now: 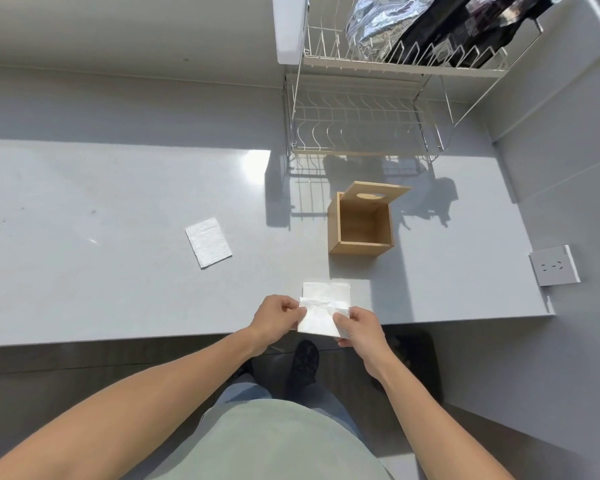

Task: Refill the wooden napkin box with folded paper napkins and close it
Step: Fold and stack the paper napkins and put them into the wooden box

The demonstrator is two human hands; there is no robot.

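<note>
Both hands pinched one paper napkin at the counter's near edge, with the wooden napkin box standing open beyond it.

The left hand (277, 315) and right hand (357, 325) each gripped a side of the held napkin (321, 318), which overhung the front edge of the counter (118, 289); a second napkin (328, 291) lay flat just beyond it, between the hands and the napkin box (360, 225). The box stood upright, its mouth facing up, its slotted lid (374, 194) lying aslant over the far rim. Just behind the box stood a wire dish rack (361, 116). A folded napkin (208, 241) lay well to the box's left, its long axis running diagonally, with broad bare counter around it. To the box's right, a wall socket (555, 265) sat by the counter's end.
</note>
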